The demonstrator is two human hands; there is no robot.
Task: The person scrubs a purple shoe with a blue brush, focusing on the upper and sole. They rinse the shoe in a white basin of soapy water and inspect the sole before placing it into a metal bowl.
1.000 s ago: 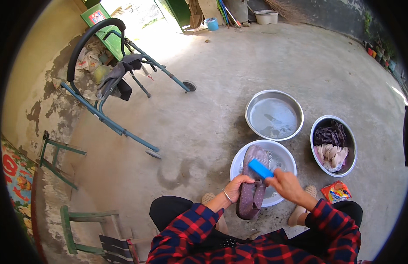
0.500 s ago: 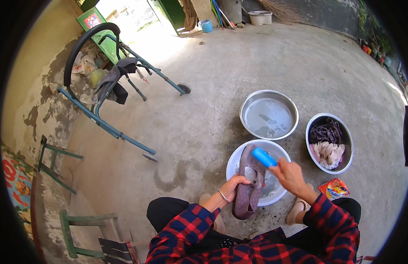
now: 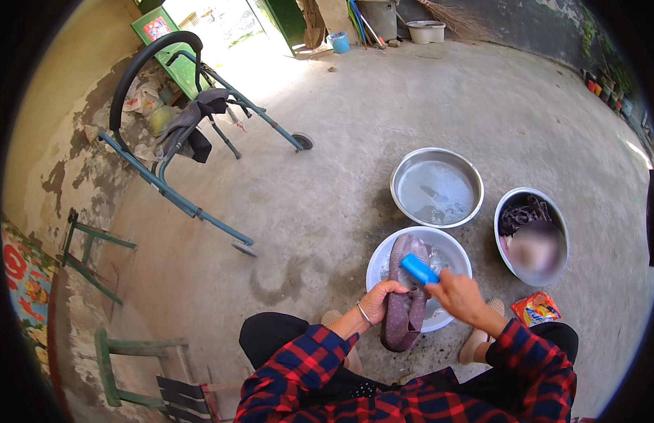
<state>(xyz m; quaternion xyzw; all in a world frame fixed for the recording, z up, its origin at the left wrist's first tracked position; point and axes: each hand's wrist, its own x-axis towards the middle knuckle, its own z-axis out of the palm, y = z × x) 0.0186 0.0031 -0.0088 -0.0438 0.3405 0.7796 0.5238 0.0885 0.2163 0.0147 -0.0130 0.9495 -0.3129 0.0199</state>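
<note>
Over a white plastic basin [image 3: 373,271], a purplish-brown slip-on shoe [image 3: 400,328] with small pale dots is held lengthwise. My left hand [image 3: 378,299] is closed on its left edge, thumb on top. A blue brush [image 3: 417,268] is gripped by one end in my right hand [image 3: 456,296], its other end lying against the far half of the shoe. The brush's bristles are hidden beneath it. Some water and suds show in the basin around the shoe.
A metal basin [image 3: 474,211] of cloudy water stands just beyond. To the right are another metal basin [image 3: 502,257] with dark and pale cloths and a red-orange packet [image 3: 536,309]. A wheeled walking frame [image 3: 179,204] and small green stools [image 3: 110,374] stand left.
The brush has moved a little nearer to me along the shoe, together with my right hand. My left hand keeps its grip on the shoe. The whole view has shifted slightly.
</note>
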